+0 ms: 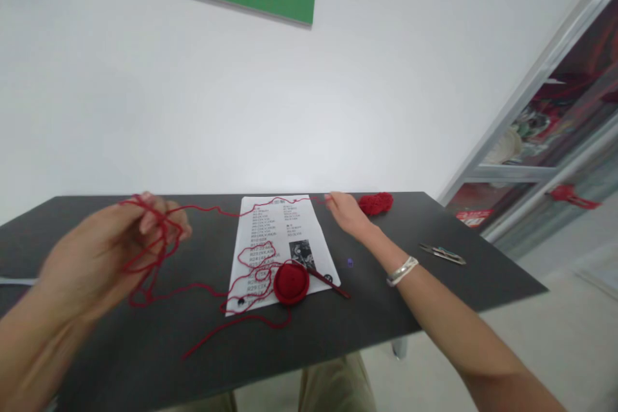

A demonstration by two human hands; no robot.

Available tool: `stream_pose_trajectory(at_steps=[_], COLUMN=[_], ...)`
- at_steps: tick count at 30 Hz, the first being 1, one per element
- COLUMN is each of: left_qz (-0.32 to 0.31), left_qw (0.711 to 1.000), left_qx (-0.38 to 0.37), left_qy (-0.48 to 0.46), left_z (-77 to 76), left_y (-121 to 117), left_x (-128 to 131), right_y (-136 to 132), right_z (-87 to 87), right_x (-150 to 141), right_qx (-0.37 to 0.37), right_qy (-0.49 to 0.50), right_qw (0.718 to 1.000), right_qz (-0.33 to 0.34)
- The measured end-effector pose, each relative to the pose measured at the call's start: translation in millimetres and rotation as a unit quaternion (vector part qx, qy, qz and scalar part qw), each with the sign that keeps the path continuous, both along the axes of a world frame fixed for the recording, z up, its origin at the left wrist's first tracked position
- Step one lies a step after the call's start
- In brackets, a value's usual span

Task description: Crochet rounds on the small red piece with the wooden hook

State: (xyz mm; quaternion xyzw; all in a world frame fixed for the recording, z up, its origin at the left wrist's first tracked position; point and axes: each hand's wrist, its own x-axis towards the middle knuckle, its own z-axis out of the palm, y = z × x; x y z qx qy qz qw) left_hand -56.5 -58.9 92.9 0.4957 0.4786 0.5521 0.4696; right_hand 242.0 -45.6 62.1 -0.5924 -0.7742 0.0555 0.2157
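Note:
My left hand point(145, 232), raised over the left of the table, is closed on a loose tangle of red yarn point(161, 241) looped about its fingers. From there one strand runs across to my right hand point(345, 209), whose fingertips pinch it above the table's far side. Another strand drops from the left hand to a round red crocheted piece point(291, 283) lying on a printed pattern sheet point(316, 238). A crochet hook point(333, 284) rests against that piece, pointing to the right. Loose yarn curls lie on the sheet, and a tail hangs toward the near edge.
Beyond my right hand lies a bundle of red yarn point(376, 203). Thread snips point(443, 253) rest at the right of the dark table point(386, 309), with a small purple clip-like item point(350, 262) nearer the sheet. A glass-fronted cabinet point(512, 170) stands at right.

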Motion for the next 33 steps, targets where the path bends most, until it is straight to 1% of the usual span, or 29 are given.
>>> stream_pose_trajectory(at_steps=[1, 2, 3, 4, 5, 6, 7, 8, 9, 10, 11, 13, 14, 15, 16, 17, 18, 19, 20, 21, 22, 23, 25, 27, 29, 31, 33], left_qz=[-0.036, -0.066, -0.092, -0.109, -0.112, -0.121, -0.132, -0.158, -0.187, -0.208, -0.223, -0.246, -0.262, -0.308, -0.351, -0.385, -0.405, -0.405, -0.378, -0.344, -0.314, -0.299, -0.308, -0.265, -0.244, -0.258, -0.278], left_qw=[0.998, 0.996, 0.994, 0.993, 0.993, 0.993, 0.99, 0.984, 0.974, 0.967, 0.961, 0.948, 0.939, 0.911, 0.882, 0.854, 0.83, 0.815, 0.809, 0.807, 0.806, 0.802, 0.797, 0.816, 0.824, 0.825, 0.828], left_qx=[0.005, 0.001, -0.001, -0.001, 0.005, 0.016, 0.03, 0.042, 0.064, 0.071, 0.075, 0.108, 0.117, 0.128, 0.126, 0.12, 0.126, 0.15, 0.188, 0.217, 0.228, 0.223, 0.18, 0.166, 0.164, 0.158, 0.158], left_qy=[-0.043, -0.058, -0.06, -0.047, -0.03, -0.002, 0.03, 0.065, 0.114, 0.133, 0.144, 0.17, 0.188, 0.242, 0.289, 0.329, 0.362, 0.386, 0.409, 0.428, 0.447, 0.466, 0.487, 0.486, 0.484, 0.477, 0.461], left_z=[-6.7, -14.3, -21.8, -28.5, -33.3, -35.4, -34.6, -30.6, -23.6, -14.4, -3.8, 17.0, 25.0, 29.9, 31.4, 29.3, 23.9, 16.0, 6.2, -4.3, -14.9, -24.9, -42.4, -56.7, -68.9, -79.2, -86.3], left_y=[1, 3, 5, 7, 10, 13, 17, 22, 28, 36, 44, 61, 67, 72, 74, 74, 71, 66, 59, 52, 46, 40, 34, 33, 34, 35, 33], left_x=[6, 11, 14, 17, 18, 19, 20, 22, 27, 33, 41, 61, 71, 79, 86, 90, 91, 90, 87, 83, 78, 73, 63, 55, 51, 50, 55], right_y=[-12, -25, -37, -46, -51, -49, -41, -27, -11, 7, 23, 42, 44, 40, 32, 21, 9, -5, -18, -29, -38, -45, -52, -51, -48, -47, -51], right_z=[5.8, 11.7, 17.5, 22.9, 28.0, 32.7, 37.2, 41.6, 45.9, 49.8, 53.0, 54.5, 51.6, 45.7, 36.9, 25.6, 12.3, -1.9, -16.2, -29.8, -42.0, -52.5, -68.2, -78.2, -84.5, -88.3, -89.1], right_x=[-25, -49, -70, -85, -92, -90, -80, -62, -39, -12, 16, 63, 79, 88, 91, 87, 79, 66, 52, 37, 24, 11, -6, -15, -16, -13, -6], right_qx=[0.004, 0.01, 0.01, 0.019, 0.016, 0.017, 0.019, 0.027, 0.042, 0.044, 0.049, 0.043, 0.031, 0.019, 0.009, -0.003, -0.02, -0.042, -0.064, -0.083, -0.094, -0.099, -0.1, -0.111, -0.13, -0.146, -0.155], right_qy=[0.003, 0.007, 0.008, 0.004, -0.004, -0.004, -0.007, -0.017, -0.031, -0.063, -0.074, -0.088, -0.095, -0.101, -0.107, -0.112, -0.116, -0.118, -0.116, -0.112, -0.106, -0.101, -0.087, -0.065, -0.035, -0.001, 0.036], right_qw=[0.999, 0.995, 0.98, 0.918, 0.84, 0.815, 0.854, 0.919, 0.977, 0.997, 0.995, 0.987, 0.983, 0.981, 0.98, 0.982, 0.985, 0.989, 0.99, 0.99, 0.99, 0.989, 0.991, 0.991, 0.991, 0.989, 0.987], right_qz=[0.042, 0.097, 0.2, 0.395, 0.542, 0.579, 0.519, 0.393, 0.207, 0.029, -0.053, -0.131, -0.154, -0.166, -0.166, -0.151, -0.123, -0.082, -0.038, 0.0, 0.025, 0.039, 0.03, 0.016, 0.005, -0.005, -0.011])
